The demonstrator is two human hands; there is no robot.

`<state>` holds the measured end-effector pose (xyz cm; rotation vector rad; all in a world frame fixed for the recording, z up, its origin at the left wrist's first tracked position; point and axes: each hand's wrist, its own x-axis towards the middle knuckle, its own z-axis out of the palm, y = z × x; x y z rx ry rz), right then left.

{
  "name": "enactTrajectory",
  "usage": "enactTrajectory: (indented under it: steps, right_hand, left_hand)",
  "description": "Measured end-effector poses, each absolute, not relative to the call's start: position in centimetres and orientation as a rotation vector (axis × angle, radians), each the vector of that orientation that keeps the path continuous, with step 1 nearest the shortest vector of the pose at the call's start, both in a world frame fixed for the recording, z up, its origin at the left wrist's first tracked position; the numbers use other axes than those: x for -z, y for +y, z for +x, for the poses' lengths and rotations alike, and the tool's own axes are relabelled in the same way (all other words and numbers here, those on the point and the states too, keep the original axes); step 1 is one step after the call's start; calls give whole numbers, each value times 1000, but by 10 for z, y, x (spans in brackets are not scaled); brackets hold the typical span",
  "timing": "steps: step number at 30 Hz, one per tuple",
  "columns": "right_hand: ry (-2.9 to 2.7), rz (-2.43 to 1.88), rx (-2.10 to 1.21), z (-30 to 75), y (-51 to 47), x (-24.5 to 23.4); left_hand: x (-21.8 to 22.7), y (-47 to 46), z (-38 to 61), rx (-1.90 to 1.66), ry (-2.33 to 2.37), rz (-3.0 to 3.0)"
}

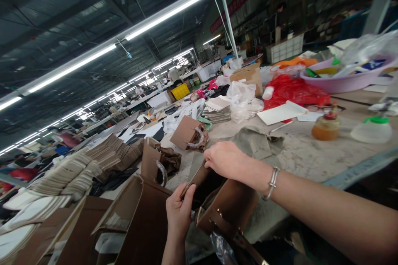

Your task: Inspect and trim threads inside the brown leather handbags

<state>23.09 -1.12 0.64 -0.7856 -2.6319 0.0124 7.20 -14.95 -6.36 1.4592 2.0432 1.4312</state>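
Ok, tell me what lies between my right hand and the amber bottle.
Head view: a crumpled grey-green cloth lies between the right hand and the amber bottle, then bare tabletop.

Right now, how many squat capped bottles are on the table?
2. An amber bottle with a red cap, and a clear bottle with a green cap just right of it. Others may hide in the pink basin.
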Motion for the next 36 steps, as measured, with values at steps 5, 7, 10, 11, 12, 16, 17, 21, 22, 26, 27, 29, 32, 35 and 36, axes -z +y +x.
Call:
enactTrajectory:
  steps: [5, 7, 10, 11, 12, 16, 17, 21, 22, 26, 27, 29, 32, 35, 36]
  right_hand:
    - [-2649, -817, -21, 227, -8, -3]
    - [-2652, -816, -19, 227, -8, -3]
    - [-2668, -833, -22, 227, -8, -2]
    - [-2668, -836, -24, 227, -8, -2]
    - [-2664, -836, -25, 227, -8, -2]
    - [-2650, -850, -35, 227, -7, -3]
    - [-2657, -861, -39, 227, -6, -3]
    - [-2677, -884, -28, 228, -6, -4]
    - [-2676, -882, -23, 229, -6, -4]
    - [-2667, -885, -35, 229, -5, -3]
    - [-2664, -889, -44, 228, -5, -3]
    - [-2656, -894, -60, 227, -4, -3]
    - [-2649, -898, -67, 225, -3, -3]
    - [-2644, -889, -45, 226, -5, -4]
    - [-2642, -888, -39, 226, -5, -4]
  left_hand:
    - [66, -150, 68, -1352, 2032, 1507]
    - [65, -150, 68, -1342, 2026, 1513]
    - [60, -149, 70, -1354, 2037, 1524]
    - [59, -149, 71, -1359, 2044, 1534]
    - [57, -148, 71, -1359, 2051, 1546]
    - [58, -147, 70, -1336, 2062, 1551]
    - [59, -146, 69, -1343, 2053, 1535]
    - [67, -143, 61, -1421, 2005, 1450]
    - [68, -142, 59, -1430, 1997, 1436]
    - [69, -142, 57, -1438, 1996, 1430]
    - [68, -142, 57, -1437, 2003, 1437]
    - [67, -142, 59, -1434, 2025, 1449]
    - [65, -143, 62, -1425, 2048, 1465]
    - [65, -143, 64, -1417, 2051, 1469]
    - [65, -143, 64, -1412, 2056, 1465]
